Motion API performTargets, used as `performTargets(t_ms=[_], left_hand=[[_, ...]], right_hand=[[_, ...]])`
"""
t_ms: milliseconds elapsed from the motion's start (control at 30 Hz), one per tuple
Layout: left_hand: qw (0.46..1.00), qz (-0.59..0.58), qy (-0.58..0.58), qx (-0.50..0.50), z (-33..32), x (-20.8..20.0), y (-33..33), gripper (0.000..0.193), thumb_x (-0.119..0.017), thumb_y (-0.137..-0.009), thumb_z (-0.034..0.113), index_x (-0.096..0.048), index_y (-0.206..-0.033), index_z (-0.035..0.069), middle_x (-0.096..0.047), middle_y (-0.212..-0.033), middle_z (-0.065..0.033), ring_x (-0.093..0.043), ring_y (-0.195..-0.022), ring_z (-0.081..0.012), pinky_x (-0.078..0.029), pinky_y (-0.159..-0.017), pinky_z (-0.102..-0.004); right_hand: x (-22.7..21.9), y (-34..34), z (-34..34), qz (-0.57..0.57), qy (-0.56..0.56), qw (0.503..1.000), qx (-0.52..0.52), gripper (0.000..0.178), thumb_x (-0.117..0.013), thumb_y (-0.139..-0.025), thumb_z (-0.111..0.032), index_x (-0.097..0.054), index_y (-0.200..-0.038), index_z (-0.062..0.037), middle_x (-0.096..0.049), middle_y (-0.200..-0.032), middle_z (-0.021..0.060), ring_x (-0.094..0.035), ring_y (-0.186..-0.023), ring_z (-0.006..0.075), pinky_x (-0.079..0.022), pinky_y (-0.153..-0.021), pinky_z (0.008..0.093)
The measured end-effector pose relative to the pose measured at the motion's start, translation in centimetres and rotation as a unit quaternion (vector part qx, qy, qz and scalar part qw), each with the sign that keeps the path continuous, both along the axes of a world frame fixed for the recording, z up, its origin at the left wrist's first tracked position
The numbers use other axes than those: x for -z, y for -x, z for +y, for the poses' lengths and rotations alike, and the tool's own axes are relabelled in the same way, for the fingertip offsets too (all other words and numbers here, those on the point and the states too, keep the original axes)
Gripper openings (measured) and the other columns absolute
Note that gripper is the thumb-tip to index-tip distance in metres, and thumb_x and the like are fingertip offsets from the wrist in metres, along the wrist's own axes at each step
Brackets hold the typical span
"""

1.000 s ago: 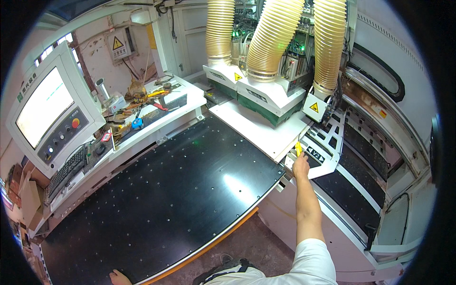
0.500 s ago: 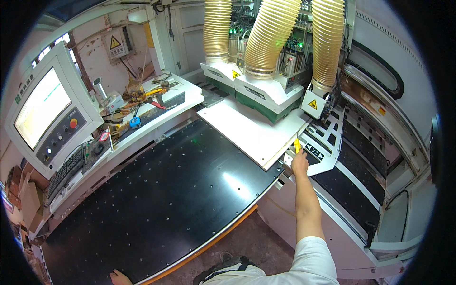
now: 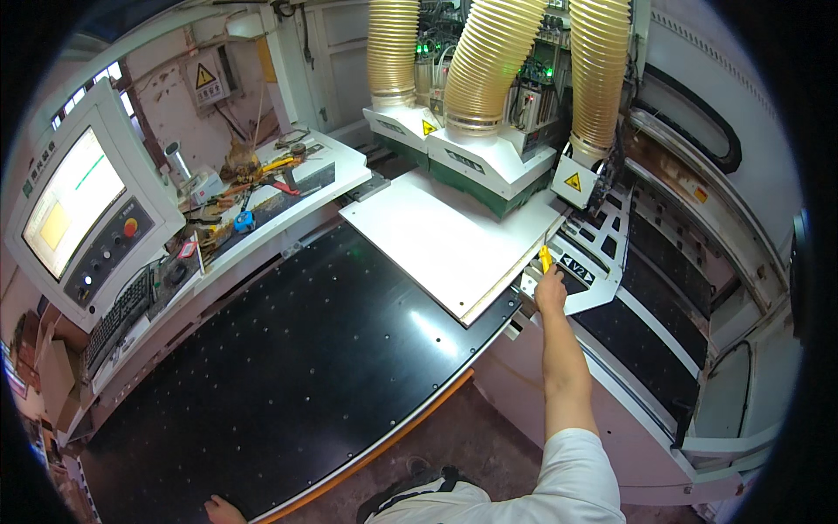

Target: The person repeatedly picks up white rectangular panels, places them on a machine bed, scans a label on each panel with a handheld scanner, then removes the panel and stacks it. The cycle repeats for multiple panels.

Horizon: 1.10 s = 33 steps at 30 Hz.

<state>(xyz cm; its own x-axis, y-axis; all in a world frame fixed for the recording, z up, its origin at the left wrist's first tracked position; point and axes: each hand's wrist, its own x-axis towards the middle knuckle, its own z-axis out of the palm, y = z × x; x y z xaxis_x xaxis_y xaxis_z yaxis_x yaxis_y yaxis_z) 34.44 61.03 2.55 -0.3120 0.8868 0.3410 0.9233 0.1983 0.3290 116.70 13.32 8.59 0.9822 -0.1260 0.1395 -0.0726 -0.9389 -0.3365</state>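
Note:
My right hand (image 3: 550, 291) is stretched out ahead and closed around a yellow utility knife (image 3: 546, 258). The knife is beside the right edge of a white panel (image 3: 445, 249); whether its tip touches the panel is too small to tell. The panel slopes out from under the machine's dust hood (image 3: 489, 164) onto the black air table (image 3: 288, 375), which is dotted with small holes. At the lower left, my left hand (image 3: 225, 510) rests on the near edge of that table, its visible fingers stretched out and holding nothing. The picture's edge cuts off part of it.
A control console (image 3: 87, 201) with a lit screen stands left, above a keyboard (image 3: 118, 319). Pliers, a blue tape measure (image 3: 243, 222) and other tools litter the side bench. Ribbed yellow hoses (image 3: 493, 65) rise from the hood. A white slotted plate (image 3: 594, 262) lies right of the panel.
The white panel has slid out from the machine toward the near left, covering more of the black table. A yellow shape now shows on the screen. Both hands are nearly where they were.

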Motion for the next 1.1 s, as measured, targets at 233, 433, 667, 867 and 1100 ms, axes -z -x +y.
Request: performTargets(t_ms=[233, 433, 667, 867, 1100], left_hand=[[0.997, -0.027, -0.034, 0.066, 0.0, 0.4, 0.4, 0.033, -0.059, -0.095, 0.026, -0.064, -0.088, -0.005, -0.067, -0.087, -0.0283, -0.063, -0.082, -0.0491, -0.048, -0.071, -0.055], [0.997, -0.037, -0.054, 0.033, -0.4, -0.2, 0.0, 0.031, -0.061, -0.093, 0.025, -0.062, -0.08, -0.004, -0.065, -0.081, -0.0263, -0.064, -0.08, -0.0478, -0.048, -0.07, -0.0562], [0.995, -0.071, -0.058, 0.026, -0.9, -1.2, -0.7, 0.031, -0.063, -0.092, 0.025, -0.06, -0.078, -0.002, -0.065, -0.079, -0.023, -0.063, -0.079, -0.0457, -0.048, -0.07, -0.0555], [0.997, -0.069, -0.033, 0.008, -1.2, -1.8, -1.2, 0.032, -0.062, -0.093, 0.026, -0.059, -0.077, -0.002, -0.065, -0.08, -0.0226, -0.063, -0.08, -0.0453, -0.048, -0.069, -0.055], [0.997, -0.06, -0.042, 0.012, -1.2, -2.1, -1.2, 0.031, -0.062, -0.093, 0.026, -0.06, -0.078, -0.002, -0.065, -0.081, -0.0233, -0.064, -0.081, -0.0457, -0.049, -0.071, -0.0553]], right_hand=[[5.4, -3.2, -1.9, -0.124, -0.043, 0.991, -0.028, 0.039, -0.048, -0.097, -0.009, -0.048, -0.135, 0.0003, -0.06, -0.113, 0.0236, -0.068, -0.093, 0.0414, -0.057, -0.079, 0.0498], [4.9, -3.6, -2.0, -0.073, 0.015, 0.996, -0.044, 0.038, -0.043, -0.1, -0.012, -0.043, -0.136, -0.0035, -0.059, -0.117, 0.0259, -0.066, -0.097, 0.0475, -0.055, -0.082, 0.0543], [2.6, -2.2, -1.0, -0.017, 0.058, 0.998, -0.014, 0.04, -0.042, -0.101, -0.01, -0.039, -0.14, -0.0046, -0.058, -0.122, 0.027, -0.066, -0.103, 0.0464, -0.055, -0.085, 0.0529], [2.1, -1.8, -0.8, -0.023, 0.052, 0.998, -0.022, 0.038, -0.042, -0.101, -0.01, -0.039, -0.138, -0.0065, -0.058, -0.122, 0.0267, -0.066, -0.103, 0.0469, -0.055, -0.084, 0.0535], [3.4, -2.6, -1.3, -0.053, 0.048, 0.997, -0.02, 0.034, -0.048, -0.099, -0.011, -0.043, -0.131, -0.0029, -0.061, -0.115, 0.0279, -0.065, -0.102, 0.0482, -0.054, -0.084, 0.0556]])
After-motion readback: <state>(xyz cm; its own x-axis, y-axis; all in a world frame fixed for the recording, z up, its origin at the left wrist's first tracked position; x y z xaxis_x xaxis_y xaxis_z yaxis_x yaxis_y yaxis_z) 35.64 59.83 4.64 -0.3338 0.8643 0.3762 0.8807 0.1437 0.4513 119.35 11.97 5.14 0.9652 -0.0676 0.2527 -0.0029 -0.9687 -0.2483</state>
